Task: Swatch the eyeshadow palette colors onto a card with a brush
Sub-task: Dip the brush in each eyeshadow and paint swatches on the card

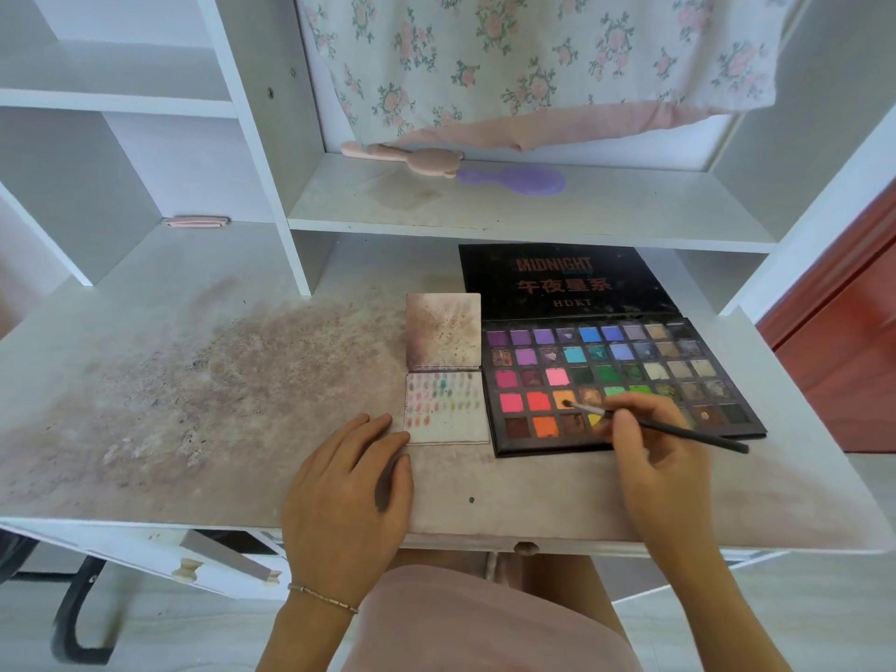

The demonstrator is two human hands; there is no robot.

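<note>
Dipping into an orange pan, the brush (649, 424) is pinched by the right hand (649, 458) partway along its thin black handle, tip down on the eyeshadow palette (625, 385). This brush looks light and stiff in the shaft, soft only at the bristles; a hold close to the ferrule, as here, should give the finest control. The pressed powder is probably crumbly, so a gentle touch seems wise to avoid breaking a pan or scattering dust.

Just left of the palette lies the card (446, 409), its near half already carrying rows of small colour dabs, its far half smudged brownish. It looks thin and liable to slide, and the left hand (349, 482) lies flat with relaxed fingers, fingertips at the card's near-left corner, likely steadying it.

Everything sits on a white desk (194, 380) heavily stained with pinkish powder to the left. Farther off, a shelf (533, 211) holds a pink hairbrush (402, 157) and a purple hairbrush (514, 179), beneath a hanging floral cloth (533, 55).
</note>
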